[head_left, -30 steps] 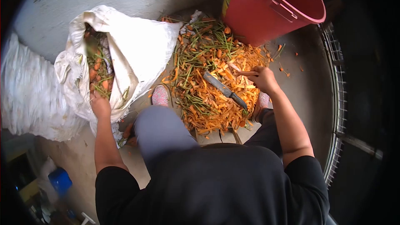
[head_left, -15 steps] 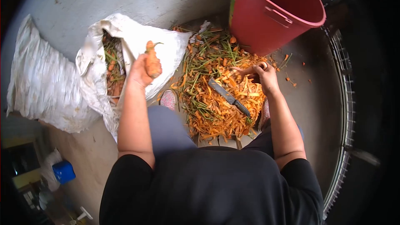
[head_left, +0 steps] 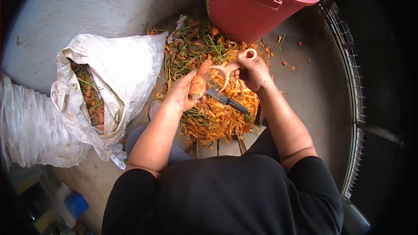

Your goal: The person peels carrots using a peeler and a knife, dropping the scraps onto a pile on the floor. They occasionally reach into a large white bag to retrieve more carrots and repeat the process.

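Observation:
My left hand (head_left: 183, 91) is closed around a carrot (head_left: 198, 85), unpeeled and tilted, over the heap of peelings. In my right hand (head_left: 254, 71) is a light-coloured Y-shaped peeler (head_left: 233, 66), gripped by its looped handle, its forked head right at the carrot's side. Below both hands lies a knife (head_left: 227, 100) with a dark handle, on top of the orange carrot peelings (head_left: 217, 124). Green stalks (head_left: 185, 54) and cut carrot ends are mixed in at the heap's far left.
A tall red bin (head_left: 257, 11) stands behind the heap. To the left, an open white sack (head_left: 135, 61) holds carrots (head_left: 96, 109), with another white sack (head_left: 39, 126) beside it. A wire-mesh edge (head_left: 355, 87) runs along the right. A blue object (head_left: 76, 204) sits at lower left.
My left hand has brought the carrot from beside the sack rightward over the peelings. My right hand has raised the peeler to meet it. The view has shifted.

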### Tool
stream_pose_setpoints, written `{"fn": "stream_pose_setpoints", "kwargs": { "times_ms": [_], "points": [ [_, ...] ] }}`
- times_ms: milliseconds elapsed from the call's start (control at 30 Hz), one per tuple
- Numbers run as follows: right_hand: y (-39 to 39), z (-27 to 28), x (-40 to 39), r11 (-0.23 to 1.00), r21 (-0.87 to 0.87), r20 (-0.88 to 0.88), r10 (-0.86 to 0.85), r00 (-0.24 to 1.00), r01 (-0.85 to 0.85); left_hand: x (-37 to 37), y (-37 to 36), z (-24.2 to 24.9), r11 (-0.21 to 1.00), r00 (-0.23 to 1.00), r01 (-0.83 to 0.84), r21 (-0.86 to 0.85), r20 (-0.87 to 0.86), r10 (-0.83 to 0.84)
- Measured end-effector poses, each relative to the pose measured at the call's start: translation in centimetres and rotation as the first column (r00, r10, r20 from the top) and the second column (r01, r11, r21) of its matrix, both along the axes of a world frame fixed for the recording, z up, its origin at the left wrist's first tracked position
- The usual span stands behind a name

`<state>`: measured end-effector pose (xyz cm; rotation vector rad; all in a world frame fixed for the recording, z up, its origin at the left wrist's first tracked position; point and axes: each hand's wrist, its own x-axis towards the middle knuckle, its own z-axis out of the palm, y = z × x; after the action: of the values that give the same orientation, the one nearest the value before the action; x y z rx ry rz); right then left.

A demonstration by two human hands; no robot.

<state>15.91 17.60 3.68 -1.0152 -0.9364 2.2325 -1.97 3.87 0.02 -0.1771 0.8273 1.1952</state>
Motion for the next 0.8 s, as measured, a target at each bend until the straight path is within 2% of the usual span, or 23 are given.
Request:
{"fn": "stream_pose_setpoints", "kwargs": {
  "times_ms": [33, 67, 100, 167, 200, 267, 300, 367, 400, 433, 500, 567, 633, 700, 767, 800],
  "points": [
    [-0.3, -0.5, -0.3, 0.996, 0.020, -0.137, 0.093, 0.986, -0.091, 0.6, 0.7, 1.6, 1.000, 0.998, 0.002, 0.020, 0.060, -0.003],
    [-0.8, -0.7, -0.7, 0.988, 0.005, -0.151, 0.151, 0.977, -0.152, 1.7, 1.2, 3.5, 0.973, 0.995, -0.055, -0.226, -0.097, 0.034],
    [-1.4, -0.7, -1.1, 0.976, -0.010, -0.168, 0.211, 0.963, -0.215, 1.6, 1.2, 2.9, 0.993, 1.000, -0.010, -0.115, -0.018, 0.008],
    [-1.7, -0.3, -1.7, 0.974, -0.024, -0.179, 0.218, 0.959, -0.226, 1.3, 1.0, 1.7, 0.992, 0.990, 0.050, 0.115, 0.127, -0.064],
    [-1.1, -0.7, -1.6, 0.974, -0.039, -0.166, 0.214, 0.963, -0.223, 1.5, 0.9, 2.1, 1.000, 0.995, -0.022, 0.001, 0.095, 0.022],
    [0.2, -1.7, -1.3, 0.968, -0.036, -0.181, 0.238, 0.954, -0.248, 0.7, 0.1, 1.6, 0.992, 0.994, 0.090, 0.084, 0.062, -0.095],
    [1.0, -2.5, -1.1, 0.981, 0.026, -0.149, 0.192, 0.970, -0.190, 0.3, -0.4, 1.2, 0.982, 0.987, 0.145, 0.124, 0.045, -0.151],
    [4.2, -3.6, 0.4, 0.989, 0.133, 0.030, -0.073, 0.997, 0.068, -0.4, -0.9, 0.5, 0.974, 0.977, 0.204, 0.094, 0.041, -0.209],
    [5.0, -2.8, 0.5, 0.953, 0.227, 0.295, -0.265, 0.918, 0.202, -0.6, -1.0, 0.9, 0.973, 0.976, 0.214, 0.091, 0.029, -0.218],
    [5.8, -3.6, 1.2, 0.951, 0.146, 0.169, -0.296, 0.940, 0.273, -0.7, -1.1, 1.1, 0.970, 0.974, 0.225, 0.088, 0.015, -0.228],
    [5.3, -3.6, 1.4, 0.955, 0.126, 0.091, -0.281, 0.955, 0.269, -0.7, -1.4, 0.6, 0.986, 0.988, 0.150, 0.078, 0.037, -0.153],
    [2.8, -2.6, -0.3, 0.989, 0.120, -0.066, -0.079, 0.995, 0.087, -0.7, -1.5, 0.3, 0.992, 0.993, 0.113, 0.048, 0.018, -0.114],
    [-0.5, -1.0, -2.0, 0.966, 0.130, -0.221, 0.247, 0.943, -0.223, -0.1, -1.5, 0.8, 0.995, 0.996, 0.060, 0.073, 0.054, -0.064],
    [-3.0, -0.1, -2.9, 0.934, 0.118, -0.159, 0.353, 0.922, -0.338, 0.2, -1.6, 0.6, 0.991, 0.996, 0.057, 0.119, 0.055, -0.064],
    [-1.4, -1.9, -2.2, 0.951, 0.008, -0.095, 0.307, 0.947, -0.308, 0.3, -2.0, -0.5, 0.978, 0.994, 0.106, 0.180, 0.020, -0.111],
    [-0.3, -2.5, -1.8, 0.959, 0.012, -0.128, 0.283, 0.950, -0.284, 0.3, -1.8, 1.0, 0.980, 0.990, 0.140, 0.141, 0.016, -0.143]
  ]
}}
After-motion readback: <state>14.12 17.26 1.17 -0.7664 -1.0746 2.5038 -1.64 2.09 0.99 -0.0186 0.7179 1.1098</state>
